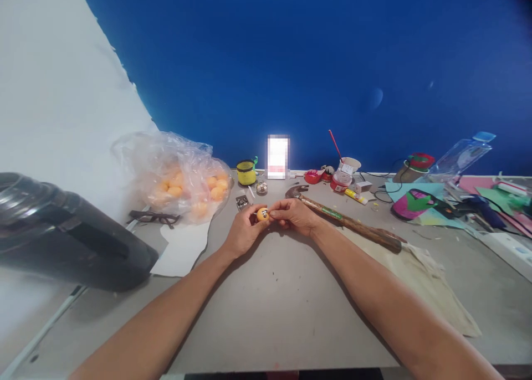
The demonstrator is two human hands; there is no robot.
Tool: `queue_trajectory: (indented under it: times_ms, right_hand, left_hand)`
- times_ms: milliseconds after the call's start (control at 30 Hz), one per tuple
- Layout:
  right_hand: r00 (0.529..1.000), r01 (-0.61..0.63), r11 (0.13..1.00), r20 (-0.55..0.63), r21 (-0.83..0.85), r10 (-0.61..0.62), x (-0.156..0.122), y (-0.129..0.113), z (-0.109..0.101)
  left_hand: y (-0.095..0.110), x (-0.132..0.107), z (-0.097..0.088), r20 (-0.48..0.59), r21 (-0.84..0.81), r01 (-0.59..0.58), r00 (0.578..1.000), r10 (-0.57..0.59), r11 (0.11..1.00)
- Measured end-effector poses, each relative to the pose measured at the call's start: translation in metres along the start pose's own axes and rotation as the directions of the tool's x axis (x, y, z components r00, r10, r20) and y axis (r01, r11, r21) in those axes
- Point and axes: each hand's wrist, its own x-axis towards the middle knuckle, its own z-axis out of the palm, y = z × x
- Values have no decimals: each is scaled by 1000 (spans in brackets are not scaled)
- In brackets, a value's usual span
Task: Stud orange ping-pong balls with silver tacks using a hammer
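Both my hands meet over the middle of the grey table (274, 291). My left hand (242, 231) and my right hand (296, 216) pinch a small orange ball (262, 214) between their fingertips, from the left and from the right. The ball has a small dark mark on its front. Just behind my right hand lies a hammer (347, 220) with a long wooden handle, its head close to my fingers.
A clear plastic bag of orange balls (183, 178) sits at the back left, dark glasses (154, 218) in front of it. A big dark object (62, 233) fills the left. A yellow cup (246, 172), small tins, paper cup, plastic bottle (461, 155) and coloured paper scraps (419, 203) crowd the back right.
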Motion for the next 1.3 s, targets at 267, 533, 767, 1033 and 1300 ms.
queue_trajectory:
  times_ms: [267, 533, 767, 1033, 1300]
  right_hand:
    - [999, 16, 1000, -34, -7, -17, 1, 2, 2]
    - [999, 15, 999, -49, -30, -16, 1, 1, 3]
    - [995, 40, 996, -93, -84, -47, 1, 3, 6]
    - [993, 53, 990, -100, -128, -66, 0, 0, 9]
    - [983, 89, 986, -146, -143, -110, -2, 2, 16]
  left_hand:
    - [-4, 1, 1, -11, -28, -24, 1000, 23, 999]
    - [-3, 0, 1, -17, -64, -24, 1000, 23, 998]
    - [-3, 0, 2, -28, -131, 28, 999, -32, 991]
    - [1, -2, 3, -25, -191, 88, 995, -95, 978]
    - [-1, -4, 7, -118, -165, 20, 992, -40, 986]
